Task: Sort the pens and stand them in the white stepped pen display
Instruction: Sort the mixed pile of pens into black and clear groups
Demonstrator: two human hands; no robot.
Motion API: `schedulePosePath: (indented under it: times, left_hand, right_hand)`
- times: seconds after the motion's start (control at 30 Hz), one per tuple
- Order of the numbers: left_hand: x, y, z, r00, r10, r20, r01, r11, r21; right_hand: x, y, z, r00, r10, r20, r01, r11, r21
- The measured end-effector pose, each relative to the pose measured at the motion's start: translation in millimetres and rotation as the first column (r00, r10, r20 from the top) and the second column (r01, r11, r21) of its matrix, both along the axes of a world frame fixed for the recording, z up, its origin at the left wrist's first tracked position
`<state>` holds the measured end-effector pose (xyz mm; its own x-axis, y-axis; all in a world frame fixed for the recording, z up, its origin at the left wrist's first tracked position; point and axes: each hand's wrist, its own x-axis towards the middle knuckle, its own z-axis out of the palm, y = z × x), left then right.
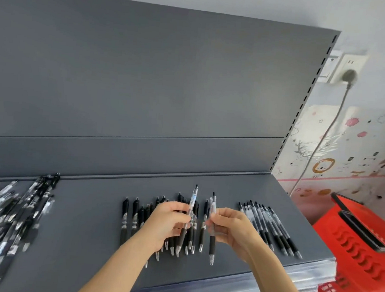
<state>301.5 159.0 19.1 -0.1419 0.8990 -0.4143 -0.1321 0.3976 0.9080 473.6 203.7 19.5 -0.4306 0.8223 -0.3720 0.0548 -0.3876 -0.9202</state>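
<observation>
Holding one pen each, the two hands meet above the middle row of pens (164, 224) on the dark grey shelf (85, 206). The left hand (165, 224) pinches a clear pen (187, 217) with a black grip. That pen stands almost straight up, with its silver tip pointing down. The right hand (231, 229) grips a second clear pen (212, 228), which also stands up with its tip down. The two pens are just beside each other, and it is hard to tell if they touch.

Under the hands, the middle row has black pens lying flat, side by side, with their tips toward the person. Right of the middle row lies a neat group of clear pens (270, 230), close together and a bit slanted. Left of the middle row, well apart, is a messy pile of pens (8, 219), blurry at the edge. A tall grey back panel (146, 73) rises behind the middle row. Far right of the row, past the shelf edge, sits a red basket (358, 251). The white stepped pen display does not show in this view.
</observation>
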Motion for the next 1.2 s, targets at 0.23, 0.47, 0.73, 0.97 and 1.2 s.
schedulePosePath:
  times: [0.23, 0.47, 0.73, 0.97, 1.2]
  left_hand:
    - [76, 38, -8, 0.969, -0.126, -0.211, 0.121, 0.992, -0.035]
    - [125, 81, -34, 0.727, -0.234, -0.646, 0.167, 0.972, -0.164]
    - [149, 96, -47, 0.78, -0.222, -0.585, 0.172, 0.975, -0.14]
    - [137, 89, -44, 0.398, -0.238, -0.886, 0.278, 0.952, -0.131]
    - [86, 68, -55, -0.156, -0.199, -0.967, 0.261, 0.936, -0.235]
  right_hand:
    - [85, 19, -15, 0.887, -0.382, 0.261, 0.332, 0.918, 0.215]
    - [156, 69, -39, 0.503, -0.487, 0.714, 0.07, 0.847, 0.527]
    - [157, 75, -60, 0.515, -0.363, 0.776, -0.095, 0.876, 0.473]
    - [166, 77, -63, 0.566, -0.351, 0.746, -0.109, 0.865, 0.489]
    - [147, 65, -52, 0.566, -0.358, 0.743, -0.159, 0.837, 0.524]
